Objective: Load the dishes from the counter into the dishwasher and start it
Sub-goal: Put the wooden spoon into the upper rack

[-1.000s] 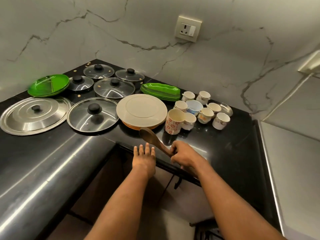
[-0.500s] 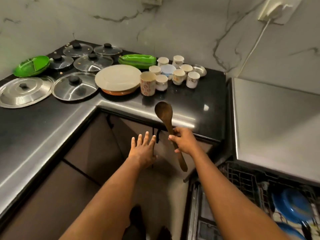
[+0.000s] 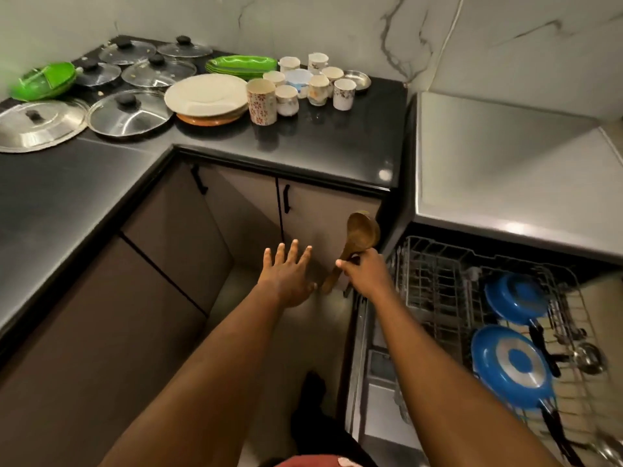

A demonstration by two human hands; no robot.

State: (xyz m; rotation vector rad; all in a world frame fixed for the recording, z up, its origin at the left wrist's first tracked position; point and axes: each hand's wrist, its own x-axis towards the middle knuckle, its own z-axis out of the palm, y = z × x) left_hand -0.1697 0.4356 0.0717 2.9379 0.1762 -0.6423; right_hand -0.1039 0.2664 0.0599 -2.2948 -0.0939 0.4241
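Finding 1: your right hand [image 3: 365, 273] grips the wooden spoon [image 3: 362, 230] low on its handle, fingers curled round the shaft. The spoon's bowl points up and the handle end slants down to the left. The spoon is held in the air just left of the dishwasher rack [image 3: 438, 274], at the rack's far-left corner, and it does not touch the wire.

Finding 2: your left hand [image 3: 286, 278] holds nothing. The palm faces down, the fingers are straight and spread, and it hovers further left of the rack than the spoon, apart from the handle end.

Finding 3: the rack is pulled out. Its left half shows bare wire. Two blue pans [image 3: 515, 298] stand in its right half, one nearer you than the other, with a steel ladle [image 3: 588, 357] to their right.

Finding 4: the black counter [image 3: 320, 146] lies beyond and to the left of the rack. On it, going leftward from the rack:
- a small steel bowl [image 3: 357, 79]
- a cluster of cups [image 3: 313, 85]
- a tall flowered mug [image 3: 261, 101]
- a cream plate [image 3: 205, 94] stacked on an orange one, with green plates [image 3: 241, 65] behind it
- several glass lids [image 3: 129, 112]
- a green divided plate [image 3: 43, 80]
- a steel lid [image 3: 38, 124], farthest from the rack

Crumbs show on the rear lids.
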